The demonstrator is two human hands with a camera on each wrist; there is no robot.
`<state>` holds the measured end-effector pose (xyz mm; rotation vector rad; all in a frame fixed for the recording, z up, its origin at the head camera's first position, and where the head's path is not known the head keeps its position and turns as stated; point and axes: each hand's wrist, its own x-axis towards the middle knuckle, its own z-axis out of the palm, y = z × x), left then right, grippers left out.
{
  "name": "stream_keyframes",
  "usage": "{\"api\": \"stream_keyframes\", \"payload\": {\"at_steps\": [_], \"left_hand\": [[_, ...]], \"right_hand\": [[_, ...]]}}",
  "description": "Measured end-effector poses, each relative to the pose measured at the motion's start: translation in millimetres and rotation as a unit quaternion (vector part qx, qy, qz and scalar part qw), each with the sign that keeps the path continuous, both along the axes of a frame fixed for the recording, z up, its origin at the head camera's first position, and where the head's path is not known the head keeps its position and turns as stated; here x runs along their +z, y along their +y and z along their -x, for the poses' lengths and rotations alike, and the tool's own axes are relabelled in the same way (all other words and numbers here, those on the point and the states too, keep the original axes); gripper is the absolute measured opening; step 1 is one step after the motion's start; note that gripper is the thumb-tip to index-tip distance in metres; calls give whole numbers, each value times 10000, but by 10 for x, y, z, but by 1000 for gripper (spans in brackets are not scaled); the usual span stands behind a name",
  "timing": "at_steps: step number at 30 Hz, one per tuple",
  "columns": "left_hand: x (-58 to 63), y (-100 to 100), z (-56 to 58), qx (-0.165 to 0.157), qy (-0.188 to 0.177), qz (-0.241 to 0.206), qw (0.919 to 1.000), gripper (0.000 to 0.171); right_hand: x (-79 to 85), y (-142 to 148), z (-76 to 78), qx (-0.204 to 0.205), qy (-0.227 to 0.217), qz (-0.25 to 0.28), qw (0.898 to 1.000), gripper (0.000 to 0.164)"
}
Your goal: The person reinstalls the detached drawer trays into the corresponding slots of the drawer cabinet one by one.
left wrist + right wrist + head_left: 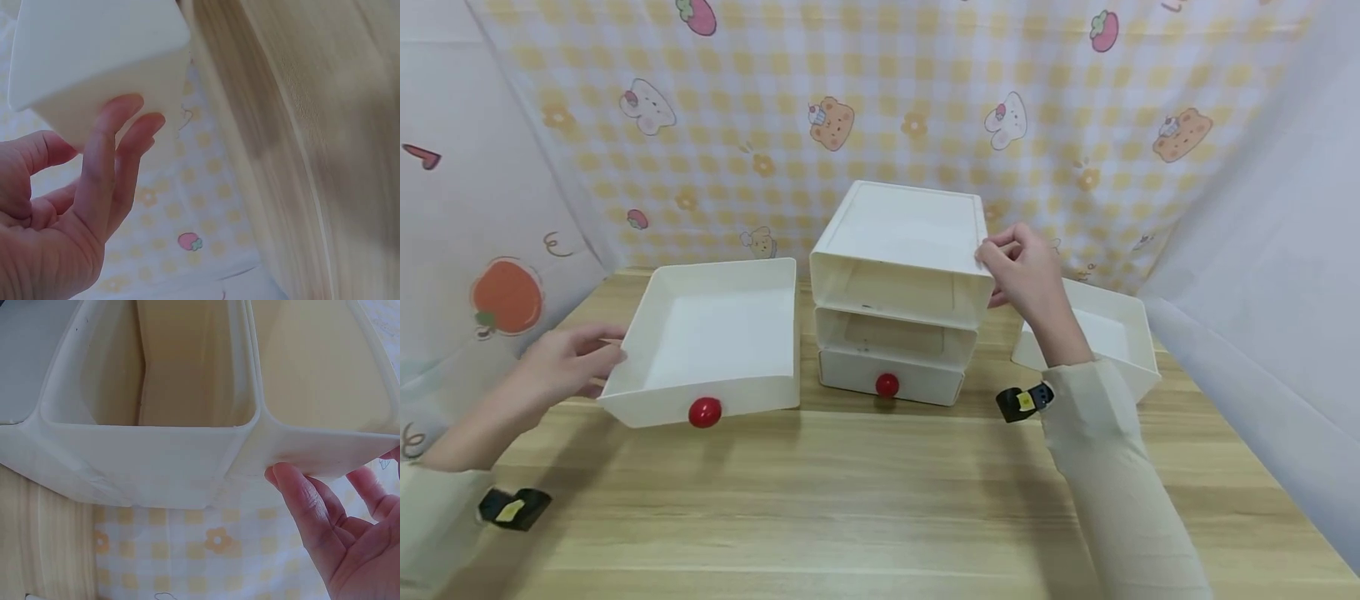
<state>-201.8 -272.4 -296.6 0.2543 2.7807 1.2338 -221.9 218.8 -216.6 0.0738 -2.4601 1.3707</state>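
Head view: left fingers (598, 360) hold a smooth drawer (722, 337), right fingers (997, 260) a boxy cabinet (913, 229).

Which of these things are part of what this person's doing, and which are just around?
Seemingly part of the job:
Loose white drawer, held by the left hand
Drawer stack, held at its top corner by the right hand
White tray at right, probably another drawer

Just around:
Wooden table
Patterned cloth behind
Black gadget by the right sleeve

Left hand (87, 209) on a white box (100, 44); wooden tabletop (331, 125); checked cloth (203, 181).
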Motion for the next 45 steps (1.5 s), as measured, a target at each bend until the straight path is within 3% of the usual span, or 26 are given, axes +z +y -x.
{"api": "stream_keyframes", "payload": {"at_steps": [7,11,17,22,28,31,37,45], "left_hand": [[-6,-100,-222,-18,58,44,10000,46],[-29,-152,-359,-76,207,-95,9997,28],[-65,-198,-579,-261,385,-223,9987,41],[-64,-176,-697,-368,360,-299,9982,44],[-41,-17,-733,-380,401,-74,9984,34],[-40,125,-718,-405,348,54,9986,39],[-63,417,-692,-748,242,-237,9966,38],[-3,780,-700,-972,154,-585,9934,38]], "right_hand": [[21,1,-11,22,19,-5,10000,21],[20,-1,-15,33,54,-6,10000,20],[14,-8,-21,65,42,-29,10000,21],[23,-8,-32,77,25,-24,10000,21],[39,2,-37,42,26,-47,10000,20],[39,4,-31,32,41,-66,10000,20],[16,2,-6,65,48,-41,10000,20],[-2,3,-6,115,20,7,9999,20]]}}
